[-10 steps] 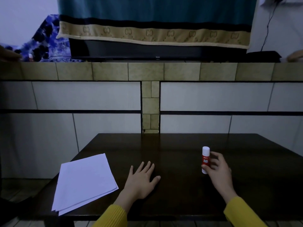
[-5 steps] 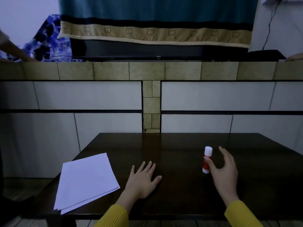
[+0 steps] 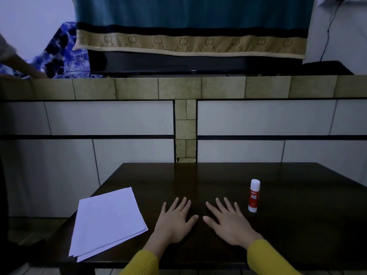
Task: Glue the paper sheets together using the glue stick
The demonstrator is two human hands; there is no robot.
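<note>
Both my hands lie flat on the dark worktop (image 3: 218, 175), fingers spread wide and holding nothing: the left hand (image 3: 175, 222) and right hand (image 3: 228, 222) side by side, thumbs nearly meeting. The capped glue stick (image 3: 254, 196) stands upright just beyond my right hand's outer fingers, not touching. The paper sheets (image 3: 108, 221) lie stacked left of my left hand.

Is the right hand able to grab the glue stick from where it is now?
Probably yes. The right hand lies flat and open on the table, and the glue stick stands upright just beside its fingers, with nothing between them.
</note>
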